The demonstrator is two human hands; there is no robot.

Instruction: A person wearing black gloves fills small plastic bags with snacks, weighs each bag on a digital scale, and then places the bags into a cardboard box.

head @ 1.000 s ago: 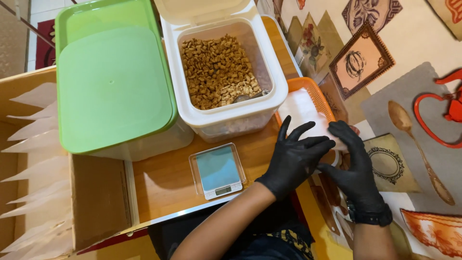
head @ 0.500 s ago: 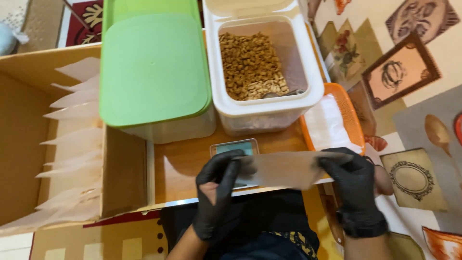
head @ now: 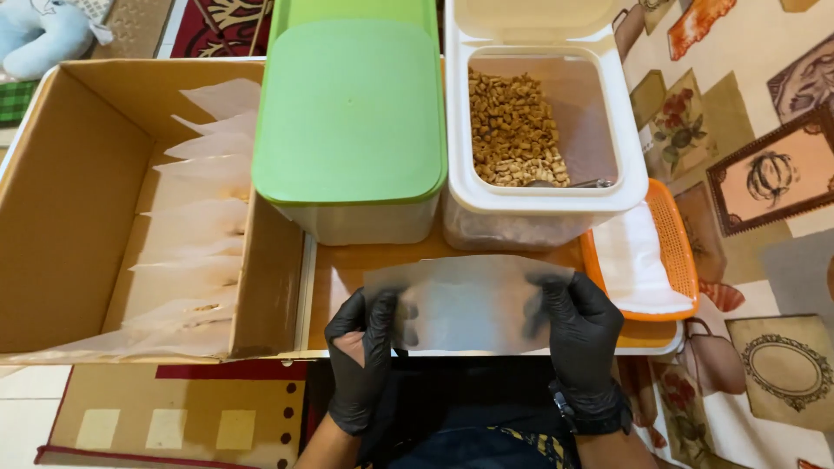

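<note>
Left hand (head: 362,347), right hand (head: 578,330): black-gloved, level, grip pinched closed, thumbs up

Two gloved hands, left (head: 363,347) and right (head: 580,334); one clear plastic bag (head: 465,302); two storage bins, green-lidded (head: 351,113) and white (head: 543,193); one orange basket (head: 673,252); one cardboard box (head: 74,200); one wristwatch (head: 593,419).
</note>
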